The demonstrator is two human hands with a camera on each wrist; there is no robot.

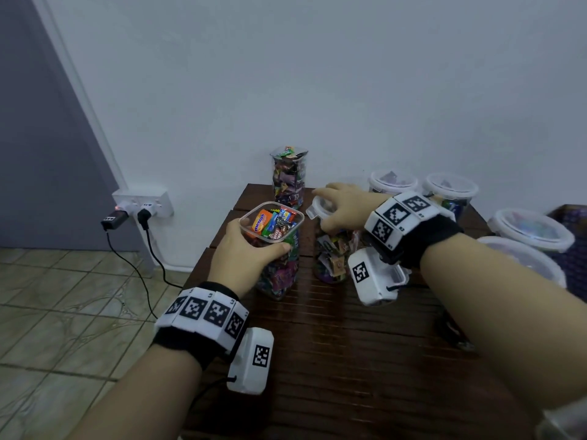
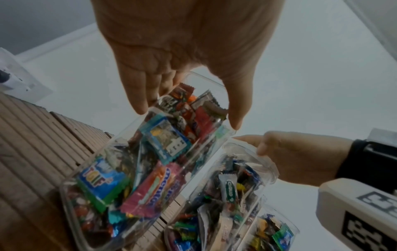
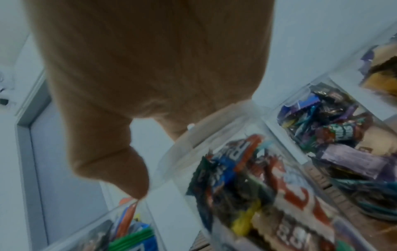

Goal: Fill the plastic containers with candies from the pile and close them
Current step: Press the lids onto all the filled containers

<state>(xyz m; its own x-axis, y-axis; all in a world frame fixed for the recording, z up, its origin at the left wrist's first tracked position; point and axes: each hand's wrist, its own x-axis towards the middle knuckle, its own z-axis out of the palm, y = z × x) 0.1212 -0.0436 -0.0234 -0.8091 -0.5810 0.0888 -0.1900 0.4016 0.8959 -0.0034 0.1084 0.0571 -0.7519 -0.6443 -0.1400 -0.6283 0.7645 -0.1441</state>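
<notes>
Plastic containers: left hand [image 1: 246, 249] grips the open one [image 1: 275, 239], right hand [image 1: 344, 206] presses a lid [image 1: 319, 208] onto another.

The right hand [image 3: 150, 71] fills the upper left, its palm over the pale lid [image 3: 214, 122] of a clear container [image 3: 268, 195] packed with wrapped candies [image 3: 242, 178]. The thumb tip points down to the rim of a second clear container [image 3: 111, 225] at the lower left. More clear tubs of sweets [image 3: 335, 132] stand to the right, against a white wall [image 3: 311, 34].
</notes>
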